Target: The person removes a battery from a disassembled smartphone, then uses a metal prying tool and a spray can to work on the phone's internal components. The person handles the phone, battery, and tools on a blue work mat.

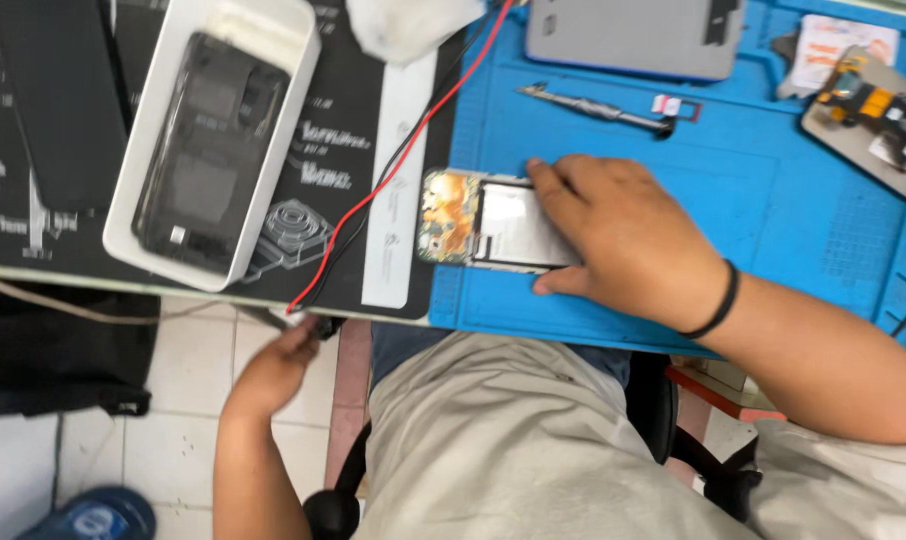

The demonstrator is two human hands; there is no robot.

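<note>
White tray (pixel 133 215) left of the blue mat (pixel 773 220), on the black mat (pixel 348 150): it holds one black phone (pixel 208 150), lying flat, lengthwise in the tray. Nothing else visible in the tray.

On the blue mat — one opened phone (pixel 483 222) at the mat's left edge, back off, orange-brown board end toward the black mat, pale battery beside it. My right hand (pixel 613 240) lies flat over it, fingers spread and pressing on the battery end, thumb along the near edge; not wrapped around it. One black band on that wrist.

Counts on the blue mat: one grey slab (pixel 633 35) at the far edge, one metal tool (pixel 593 105) nearer than it, one small card tray (pixel 673 106) at the tool's tip, one part with orange flex (pixel 873 105) at the far right corner.

Two wires (pixel 393 165), one red and one black, run across the black mat and drop off its near edge. My left hand (pixel 278 365) is below that edge, fingers pinched around the wire ends — exact grip I cannot tell.

One white strip (pixel 398 180) lies just left of the blue mat.
</note>
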